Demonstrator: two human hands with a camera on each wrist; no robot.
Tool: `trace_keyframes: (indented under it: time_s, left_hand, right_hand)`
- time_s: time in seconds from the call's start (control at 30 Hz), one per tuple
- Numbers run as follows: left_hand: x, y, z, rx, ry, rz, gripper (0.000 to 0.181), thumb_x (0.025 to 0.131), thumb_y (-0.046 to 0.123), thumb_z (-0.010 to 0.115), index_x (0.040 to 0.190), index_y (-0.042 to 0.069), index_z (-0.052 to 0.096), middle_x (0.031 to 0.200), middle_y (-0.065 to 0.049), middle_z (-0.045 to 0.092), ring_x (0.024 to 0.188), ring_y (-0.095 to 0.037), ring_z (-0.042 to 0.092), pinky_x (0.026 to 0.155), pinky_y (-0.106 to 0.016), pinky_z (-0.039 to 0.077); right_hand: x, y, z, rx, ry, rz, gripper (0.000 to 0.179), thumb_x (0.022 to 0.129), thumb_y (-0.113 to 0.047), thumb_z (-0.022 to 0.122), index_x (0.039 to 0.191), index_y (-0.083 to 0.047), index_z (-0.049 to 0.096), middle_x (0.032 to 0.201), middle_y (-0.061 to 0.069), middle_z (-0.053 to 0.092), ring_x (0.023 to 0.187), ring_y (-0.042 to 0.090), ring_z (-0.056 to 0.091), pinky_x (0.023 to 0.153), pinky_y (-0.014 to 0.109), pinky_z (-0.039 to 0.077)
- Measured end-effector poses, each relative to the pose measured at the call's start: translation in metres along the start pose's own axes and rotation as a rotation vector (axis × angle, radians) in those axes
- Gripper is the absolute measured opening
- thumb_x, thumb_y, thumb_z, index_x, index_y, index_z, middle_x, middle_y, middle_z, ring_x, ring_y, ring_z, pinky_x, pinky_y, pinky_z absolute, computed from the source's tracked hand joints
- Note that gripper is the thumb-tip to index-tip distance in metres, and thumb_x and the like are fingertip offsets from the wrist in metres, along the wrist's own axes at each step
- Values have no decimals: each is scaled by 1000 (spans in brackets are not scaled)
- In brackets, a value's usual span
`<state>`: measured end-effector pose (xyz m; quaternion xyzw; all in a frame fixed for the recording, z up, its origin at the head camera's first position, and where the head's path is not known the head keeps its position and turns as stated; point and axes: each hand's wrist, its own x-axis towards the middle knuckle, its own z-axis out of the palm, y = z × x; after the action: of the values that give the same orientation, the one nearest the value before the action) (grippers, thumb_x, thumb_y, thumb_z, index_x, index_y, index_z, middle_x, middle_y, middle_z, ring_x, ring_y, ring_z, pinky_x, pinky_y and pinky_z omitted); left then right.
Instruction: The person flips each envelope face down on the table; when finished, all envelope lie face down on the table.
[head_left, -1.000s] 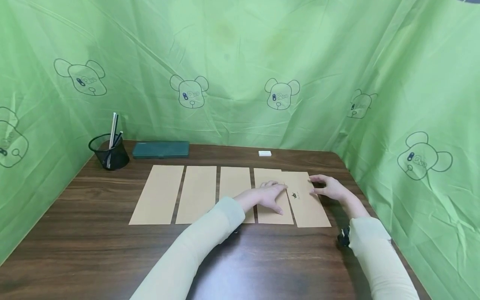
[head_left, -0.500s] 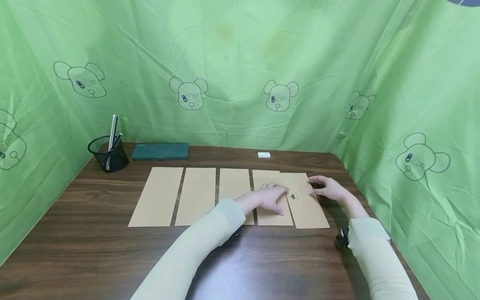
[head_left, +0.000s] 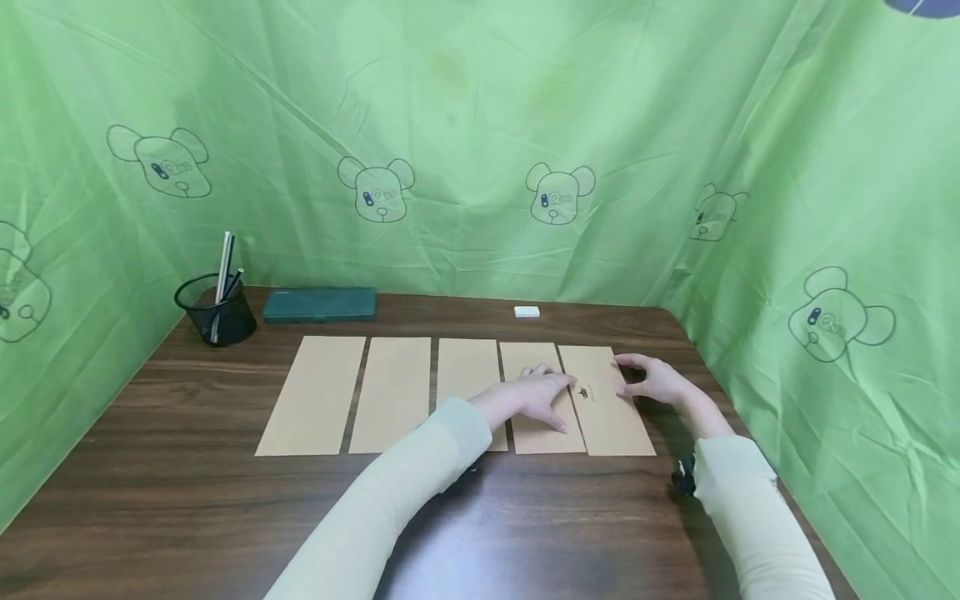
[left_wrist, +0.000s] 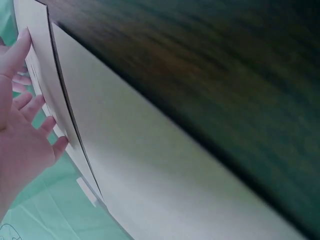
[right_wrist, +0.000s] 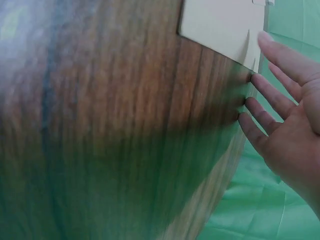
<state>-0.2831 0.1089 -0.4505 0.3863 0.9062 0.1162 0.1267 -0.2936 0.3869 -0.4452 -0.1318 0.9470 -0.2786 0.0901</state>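
Several flat brown kraft-paper rectangles lie in a row, with narrow gaps between them. The rightmost one bears a small black crown print. My left hand rests over its left-hand neighbour, fingers spread, a fingertip at the left edge of the crown-printed piece. At that piece's right edge my right hand touches with its thumb and fingertips. Its fingers look nearly straight in the right wrist view, several fingertips meeting the table beside the paper edge. The left forearm covers part of the middle rectangle.
A black mesh pen holder with pens stands at the back left, beside a dark green case. A small white block lies near the table's back edge. Green printed cloth hangs behind and along the sides.
The two rightmost rectangles overlapped at the top before; a thin dark gap now shows there. The second from the right has shifted slightly left. Both hands stay almost in place.
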Motion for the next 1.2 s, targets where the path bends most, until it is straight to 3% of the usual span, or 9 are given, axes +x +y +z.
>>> trace_keyframes:
  time_s: [0.13,0.27,0.37,0.47,0.7,0.8,0.93,1.2]
  left_hand:
    - [-1,0,0,0,-9,-8,95,72,57,73,149,22,28,150,9,36,137,-20,26,107,-38,25]
    - [-2,2,-2,-3,-12,-2,94,72,56,72,148,22,29,149,9,36,137,-21,26,107,-38,24]
    - [-2,3,-2,-9,-12,1,93,72,55,73,148,22,30,149,9,36,137,-21,26,107,-39,24]
    - [-3,2,-2,-9,-11,1,93,72,55,73,148,22,30,149,9,37,137,-21,26,107,-38,24]
    - [-3,0,-1,-16,-4,-4,92,72,56,73,147,23,31,149,10,37,137,-20,26,108,-38,24]
    - [-3,-1,0,-18,-1,-5,92,72,56,73,147,24,31,149,10,37,137,-19,26,107,-38,24]
    - [-3,-2,2,-23,13,1,92,71,56,73,146,23,32,149,9,36,136,-19,27,107,-38,24]
    - [-3,-3,2,-27,34,9,98,69,56,75,148,20,28,154,-2,28,139,-23,24,110,-44,23]
  right_hand:
    - [0,4,-1,146,8,9,62,83,-14,72,136,4,45,136,26,48,129,42,39,104,53,31]
    - [-1,7,-3,286,2,35,57,86,-11,68,136,3,45,135,24,50,128,40,41,96,32,41]
    - [-1,9,-4,343,-1,42,56,87,-9,67,136,3,44,135,24,49,128,40,41,85,16,41]
    - [-1,9,-3,376,-7,35,57,87,-8,66,137,4,43,136,25,48,128,41,39,84,12,39]
    - [2,11,1,468,4,33,58,86,2,63,139,3,40,139,26,43,117,39,46,79,17,46]
    - [4,12,4,443,7,34,60,83,4,65,138,3,40,138,28,41,105,33,52,74,20,49]
    - [6,11,7,386,-3,49,58,83,0,67,137,0,44,132,28,44,95,22,55,73,24,50]
    - [0,8,1,454,-14,115,52,87,-5,65,136,-2,46,122,26,50,86,13,59,73,29,54]
